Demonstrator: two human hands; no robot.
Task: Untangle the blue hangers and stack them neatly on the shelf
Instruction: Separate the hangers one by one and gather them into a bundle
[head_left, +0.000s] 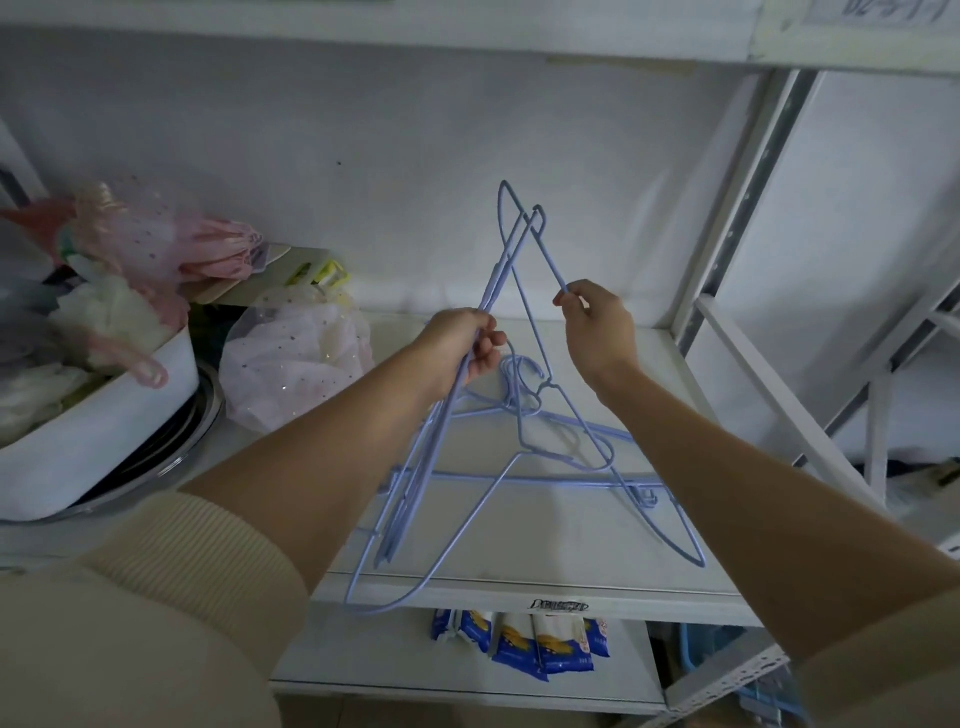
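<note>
My left hand (462, 345) clenched a hanger bundle (415, 467); right hand (597, 332) pinched one hanger (548, 262). Best I slid it off slowly, hooks (519, 384) were snagged.

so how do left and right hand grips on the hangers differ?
The left hand is fisted around a bundle of several blue hangers' wires; the right hand pinches a single wire at its fingertips. The left sits lower, the right slightly higher and further right. Both hold the same tangle above the shelf.
</note>
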